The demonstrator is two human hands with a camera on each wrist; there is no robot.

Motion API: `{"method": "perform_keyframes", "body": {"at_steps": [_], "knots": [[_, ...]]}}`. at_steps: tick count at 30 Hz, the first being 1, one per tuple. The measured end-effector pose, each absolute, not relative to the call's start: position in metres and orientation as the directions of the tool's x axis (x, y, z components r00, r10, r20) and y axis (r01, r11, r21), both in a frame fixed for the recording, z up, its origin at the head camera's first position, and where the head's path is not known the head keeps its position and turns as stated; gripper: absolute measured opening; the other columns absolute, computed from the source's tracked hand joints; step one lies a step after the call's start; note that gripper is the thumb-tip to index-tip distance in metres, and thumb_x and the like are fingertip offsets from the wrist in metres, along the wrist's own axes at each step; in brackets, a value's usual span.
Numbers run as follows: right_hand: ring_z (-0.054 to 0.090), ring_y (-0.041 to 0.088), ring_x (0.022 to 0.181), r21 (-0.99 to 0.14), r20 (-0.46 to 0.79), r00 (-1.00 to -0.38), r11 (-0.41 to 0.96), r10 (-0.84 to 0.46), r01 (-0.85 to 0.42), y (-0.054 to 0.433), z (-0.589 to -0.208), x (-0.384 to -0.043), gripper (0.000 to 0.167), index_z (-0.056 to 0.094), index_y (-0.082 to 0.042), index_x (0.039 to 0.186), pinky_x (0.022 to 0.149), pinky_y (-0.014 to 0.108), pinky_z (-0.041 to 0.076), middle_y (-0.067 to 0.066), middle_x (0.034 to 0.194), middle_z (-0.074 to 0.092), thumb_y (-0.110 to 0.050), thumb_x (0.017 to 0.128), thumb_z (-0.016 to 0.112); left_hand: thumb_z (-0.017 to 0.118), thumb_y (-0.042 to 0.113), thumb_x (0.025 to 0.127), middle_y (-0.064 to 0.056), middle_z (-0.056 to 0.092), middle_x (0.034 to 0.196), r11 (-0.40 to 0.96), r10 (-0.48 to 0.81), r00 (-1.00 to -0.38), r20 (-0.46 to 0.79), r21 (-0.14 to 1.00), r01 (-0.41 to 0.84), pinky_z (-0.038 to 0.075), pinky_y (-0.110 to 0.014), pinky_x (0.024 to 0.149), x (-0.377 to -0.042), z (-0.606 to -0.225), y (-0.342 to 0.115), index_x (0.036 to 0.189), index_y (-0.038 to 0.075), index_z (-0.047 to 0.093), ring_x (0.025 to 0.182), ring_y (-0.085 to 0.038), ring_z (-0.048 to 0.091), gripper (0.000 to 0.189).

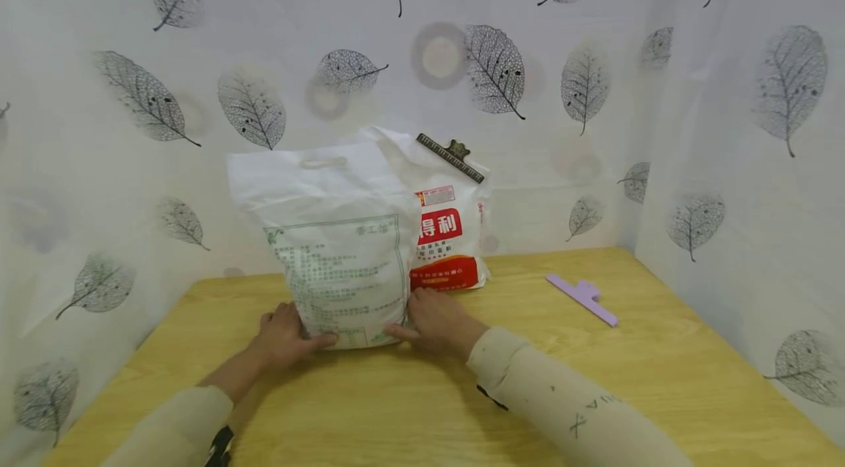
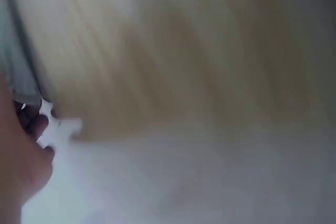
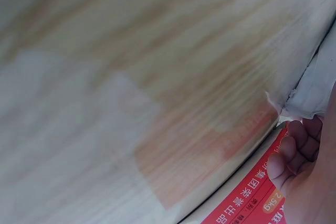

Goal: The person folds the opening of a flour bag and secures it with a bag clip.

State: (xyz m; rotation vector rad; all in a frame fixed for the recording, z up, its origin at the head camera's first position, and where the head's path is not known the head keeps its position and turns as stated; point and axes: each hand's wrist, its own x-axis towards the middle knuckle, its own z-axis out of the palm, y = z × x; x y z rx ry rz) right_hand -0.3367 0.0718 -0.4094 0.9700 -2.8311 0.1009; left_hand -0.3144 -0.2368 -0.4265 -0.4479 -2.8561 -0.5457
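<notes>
A white bag with green print (image 1: 343,269) and a handle slot at its top stands on the table, leaning slightly left. My left hand (image 1: 280,339) holds its lower left corner, thumb across the front. At the lower right corner my right hand (image 1: 439,324) grips it likewise, fingers round the side. The right wrist view shows those curled fingers (image 3: 283,163) between this bag and a red and white bag (image 3: 247,203). That second bag stands behind, partly hidden, its folded top pinched by a dark bronze-coloured clip (image 1: 451,157).
A purple clip (image 1: 583,300) lies on the yellow wood-grain table (image 1: 594,379), right of both bags. White curtains with a leaf pattern (image 1: 290,20) surround the table at the back and sides.
</notes>
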Motion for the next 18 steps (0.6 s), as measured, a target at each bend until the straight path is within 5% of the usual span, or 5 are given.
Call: {"method": "perform_keyframes", "body": {"at_steps": [18], "knots": [[0.053, 0.012, 0.082, -0.034, 0.156, -0.784, 0.790, -0.601, -0.612, 0.0724, -0.4121, -0.3369, 0.071, 0.060, -0.012, 0.117, 0.079, 0.030, 0.050, -0.001, 0.094, 0.060, -0.075, 0.094, 0.035, 0.059, 0.071, 0.086, -0.019, 0.059, 0.128, 0.896, 0.273, -0.925, 0.266, 0.280, 0.345, 0.032, -0.064, 0.090, -0.3117, -0.4290, -0.2372, 0.132, 0.010, 0.046, 0.112, -0.041, 0.052, 0.077]]}}
